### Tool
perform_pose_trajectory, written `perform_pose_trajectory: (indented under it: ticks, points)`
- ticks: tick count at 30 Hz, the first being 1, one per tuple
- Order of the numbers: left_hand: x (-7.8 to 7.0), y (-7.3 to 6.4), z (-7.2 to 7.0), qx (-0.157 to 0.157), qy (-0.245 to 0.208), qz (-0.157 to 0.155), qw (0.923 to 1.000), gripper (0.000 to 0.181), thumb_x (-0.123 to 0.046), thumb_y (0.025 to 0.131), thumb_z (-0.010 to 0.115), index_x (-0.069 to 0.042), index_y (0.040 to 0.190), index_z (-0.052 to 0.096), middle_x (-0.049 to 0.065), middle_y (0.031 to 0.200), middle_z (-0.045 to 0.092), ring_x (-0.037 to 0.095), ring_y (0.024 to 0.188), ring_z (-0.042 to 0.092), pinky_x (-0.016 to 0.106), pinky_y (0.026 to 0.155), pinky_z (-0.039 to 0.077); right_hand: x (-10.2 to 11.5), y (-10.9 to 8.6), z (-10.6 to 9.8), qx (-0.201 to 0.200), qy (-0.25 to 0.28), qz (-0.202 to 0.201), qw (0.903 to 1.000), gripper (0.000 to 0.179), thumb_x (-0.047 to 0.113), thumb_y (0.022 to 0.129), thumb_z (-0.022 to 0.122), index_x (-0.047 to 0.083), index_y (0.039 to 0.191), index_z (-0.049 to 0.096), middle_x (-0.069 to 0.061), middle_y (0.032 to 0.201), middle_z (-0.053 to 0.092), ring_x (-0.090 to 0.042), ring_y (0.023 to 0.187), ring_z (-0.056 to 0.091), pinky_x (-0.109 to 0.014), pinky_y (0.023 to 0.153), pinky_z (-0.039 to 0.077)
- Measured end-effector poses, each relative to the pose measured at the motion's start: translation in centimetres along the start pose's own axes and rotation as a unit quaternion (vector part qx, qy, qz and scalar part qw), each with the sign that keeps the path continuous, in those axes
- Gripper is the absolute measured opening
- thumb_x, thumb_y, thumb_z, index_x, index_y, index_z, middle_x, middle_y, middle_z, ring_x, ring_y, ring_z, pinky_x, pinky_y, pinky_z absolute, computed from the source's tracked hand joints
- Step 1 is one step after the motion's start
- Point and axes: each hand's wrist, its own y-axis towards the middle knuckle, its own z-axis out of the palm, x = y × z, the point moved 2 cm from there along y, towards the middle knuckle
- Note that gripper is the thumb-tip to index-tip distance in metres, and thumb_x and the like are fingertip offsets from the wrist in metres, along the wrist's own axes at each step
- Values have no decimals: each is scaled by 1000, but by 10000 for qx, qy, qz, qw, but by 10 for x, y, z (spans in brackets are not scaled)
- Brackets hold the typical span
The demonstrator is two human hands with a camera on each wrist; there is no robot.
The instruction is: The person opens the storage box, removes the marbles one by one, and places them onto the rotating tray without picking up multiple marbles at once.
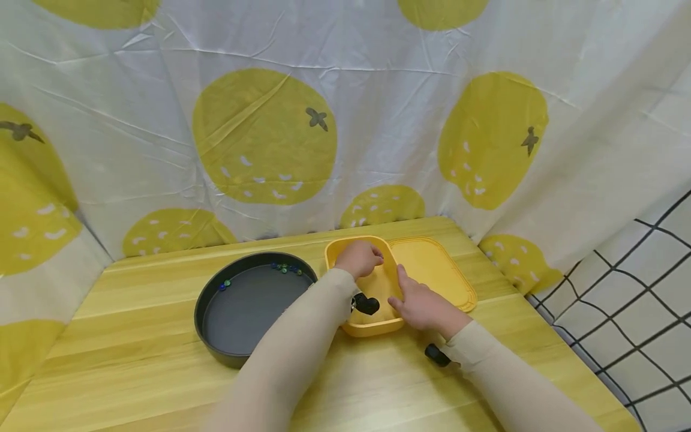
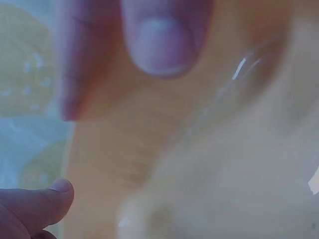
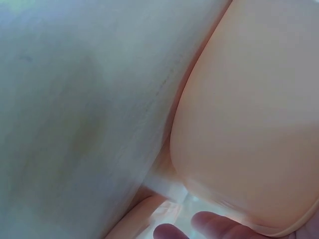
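Note:
My left hand (image 1: 358, 259) reaches down into a yellow plastic box (image 1: 372, 329). In the left wrist view its thumb (image 2: 164, 47) and a finger stand apart and blurred, with nothing visible between them. My right hand (image 1: 426, 303) grips the box's right wall, thumb on the inner side. A dark grey round pan (image 1: 240, 318) stands to the left of the box, partly hidden behind my left sleeve. Small blue and green marbles (image 1: 285, 270) lie along its far edge, and a few more marbles (image 1: 223, 285) sit at its left side.
A flat yellow lid (image 1: 432, 270) lies on the wooden table (image 1: 135, 366) just right of the box. Behind hangs a white curtain (image 1: 378, 132) with yellow fruit prints. A black wire grid (image 1: 621, 312) stands beyond the table's right edge.

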Motion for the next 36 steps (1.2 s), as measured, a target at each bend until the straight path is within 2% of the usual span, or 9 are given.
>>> perform_pose_trajectory:
  ticks: [4,7,11,16,21,25,29,32,36]
  points:
    - [2,-16,-24,-82,255,187,9995,21,-30,105,67,-20,118,81,-3,120,78,16,103,72,36,92,60,0,1,2,67,81,0,9999,85,30,111,51,-11,164,-2,-33,168,27,-48,152,37,-61,122,35]
    - [13,-29,-42,-82,592,312,9977,20,-31,104,68,-21,115,81,-4,117,78,16,100,72,37,93,60,-1,2,5,132,167,11,9998,85,30,112,50,-11,164,-4,-33,168,25,-48,153,35,-61,124,33]
    - [36,-49,-66,-83,783,384,9962,19,-30,104,68,-20,114,81,-2,116,78,17,95,70,38,90,59,-1,2,7,168,104,-59,9998,85,30,112,48,-11,164,-4,-34,168,23,-48,154,34,-61,124,32]
    - [75,-73,-89,-60,753,273,9968,24,-30,104,67,-19,122,79,0,122,77,19,90,68,39,84,57,0,3,6,192,7,-114,9998,84,30,112,47,-13,163,-5,-35,168,23,-48,153,34,-61,124,33]
    - [117,-89,-95,-18,581,-1,9983,25,-28,105,67,-19,125,77,3,129,75,20,95,70,39,81,56,1,3,5,243,73,-110,9996,85,30,113,47,-13,163,-6,-36,168,22,-49,153,33,-62,124,32]
    - [137,-94,-94,-47,572,-140,9983,27,-28,104,68,-18,127,77,7,135,72,21,103,71,40,84,56,2,3,4,262,59,-118,9996,85,31,113,47,-13,163,-5,-36,168,22,-50,152,35,-63,123,33]
    - [147,-93,-93,-79,629,-228,9977,28,-30,103,69,-19,128,77,7,132,73,20,97,70,40,84,55,2,2,1,270,32,-102,9996,86,31,112,48,-13,163,-6,-36,168,22,-51,151,36,-63,122,34]
    - [152,-93,-92,-86,600,-327,9976,30,-31,104,69,-20,131,75,5,127,75,19,89,69,39,79,54,3,2,-1,265,20,-132,9996,86,31,112,48,-13,162,-6,-35,169,19,-51,153,33,-64,123,32]
    - [156,-95,-95,-227,575,-372,9974,36,-32,105,67,-21,138,71,6,133,73,22,98,71,40,80,55,4,4,-3,261,-24,-193,9995,85,31,113,47,-14,162,-5,-36,169,17,-51,154,30,-64,124,30]
